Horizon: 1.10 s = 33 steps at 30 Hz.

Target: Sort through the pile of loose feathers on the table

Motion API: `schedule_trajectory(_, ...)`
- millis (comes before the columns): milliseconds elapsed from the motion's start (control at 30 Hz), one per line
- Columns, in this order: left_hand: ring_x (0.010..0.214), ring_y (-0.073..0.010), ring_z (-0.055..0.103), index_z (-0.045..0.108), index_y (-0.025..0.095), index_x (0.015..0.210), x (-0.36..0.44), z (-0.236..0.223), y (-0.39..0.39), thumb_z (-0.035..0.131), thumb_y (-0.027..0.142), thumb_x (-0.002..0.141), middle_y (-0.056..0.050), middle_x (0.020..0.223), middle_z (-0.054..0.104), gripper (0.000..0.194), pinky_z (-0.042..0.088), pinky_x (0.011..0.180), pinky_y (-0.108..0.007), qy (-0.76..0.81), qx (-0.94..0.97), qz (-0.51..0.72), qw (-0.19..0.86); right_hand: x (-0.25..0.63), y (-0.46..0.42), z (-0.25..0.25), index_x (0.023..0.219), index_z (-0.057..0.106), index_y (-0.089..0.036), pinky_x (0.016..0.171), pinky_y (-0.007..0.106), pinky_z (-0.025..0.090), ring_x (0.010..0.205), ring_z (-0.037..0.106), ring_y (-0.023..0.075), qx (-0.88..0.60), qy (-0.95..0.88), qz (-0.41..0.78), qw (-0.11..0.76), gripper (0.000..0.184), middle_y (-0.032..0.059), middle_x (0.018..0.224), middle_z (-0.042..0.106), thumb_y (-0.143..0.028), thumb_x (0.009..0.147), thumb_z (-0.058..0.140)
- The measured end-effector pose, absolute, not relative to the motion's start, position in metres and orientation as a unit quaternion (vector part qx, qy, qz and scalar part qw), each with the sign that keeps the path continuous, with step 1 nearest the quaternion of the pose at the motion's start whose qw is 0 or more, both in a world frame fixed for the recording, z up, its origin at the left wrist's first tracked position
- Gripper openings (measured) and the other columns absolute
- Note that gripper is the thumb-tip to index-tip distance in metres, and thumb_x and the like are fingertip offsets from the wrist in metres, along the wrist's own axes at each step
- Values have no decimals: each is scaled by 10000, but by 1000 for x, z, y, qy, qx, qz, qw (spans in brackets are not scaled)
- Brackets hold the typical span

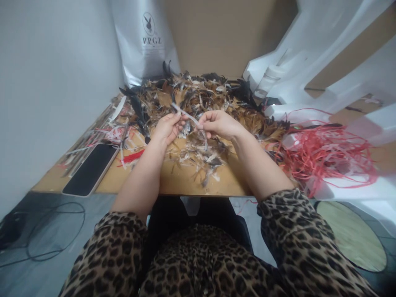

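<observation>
Between my two hands runs a thin whitish ribbon strip, its far end sticking out past my left fingers. My left hand pinches it between thumb and fingertips. Closed on the same strip from the other side is my right hand, and a loose tail hangs below its fingers. Behind both hands lies a big heap of brown, black and white feathers. Small loose feathers are scattered on the wooden table just beneath my hands.
A phone lies at left by thin sticks and a red thread bundle. Tangled red strips pile up at right. Behind stand a silvery bag, a clear bottle and cardboard.
</observation>
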<state>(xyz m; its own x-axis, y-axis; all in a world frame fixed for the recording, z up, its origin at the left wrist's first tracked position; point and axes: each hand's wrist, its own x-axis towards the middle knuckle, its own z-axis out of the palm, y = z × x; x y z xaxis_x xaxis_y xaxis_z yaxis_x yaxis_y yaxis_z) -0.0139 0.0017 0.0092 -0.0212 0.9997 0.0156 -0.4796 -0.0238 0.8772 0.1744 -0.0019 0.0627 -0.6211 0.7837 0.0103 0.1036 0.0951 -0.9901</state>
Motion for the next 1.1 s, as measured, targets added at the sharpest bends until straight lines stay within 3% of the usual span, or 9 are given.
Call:
schedule_trajectory(200,566,-24,559,602,122,804,-14,11,-1,592,193,753,-66,872,668,88,442,502,-113,345,347,582,649,177,18,31,719,553,-115,362,151,356,448,531,61,-292,-624,643,334,251,52,723,668,-270,599,710)
schedule_trajectory(333,558,-24,552,607,134,804,-12,11,-2,587,189,755,-66,923,666,76,448,499,-127,338,346,575,660,179,18,24,739,578,-114,439,172,410,494,549,81,-301,-637,623,340,261,16,609,625,-284,593,711)
schedule_trajectory(433,576,-29,558,611,136,795,-11,11,-3,580,180,758,-67,935,666,66,454,514,-131,329,347,559,677,180,16,25,739,611,-111,437,169,371,442,469,54,-324,-667,572,351,244,-25,515,555,-306,614,684)
schedule_trajectory(633,587,-34,562,615,121,783,-11,12,-5,568,143,758,-100,971,662,58,458,516,-128,329,342,532,701,182,13,30,723,642,-115,509,185,349,531,449,57,-351,-696,471,412,223,-1,637,595,-320,636,650)
schedule_trajectory(900,523,-20,550,627,97,789,-8,12,-7,555,102,758,-134,991,655,78,459,493,-112,344,349,495,718,180,13,30,724,625,-129,500,196,320,494,398,55,-338,-662,479,467,264,-31,552,529,-376,639,660)
schedule_trajectory(1100,610,-68,615,631,76,794,-5,6,-6,539,103,772,-156,926,666,99,471,519,-119,324,365,457,744,177,16,28,712,602,-145,517,205,374,493,440,60,-308,-588,526,532,289,-28,581,543,-389,592,699)
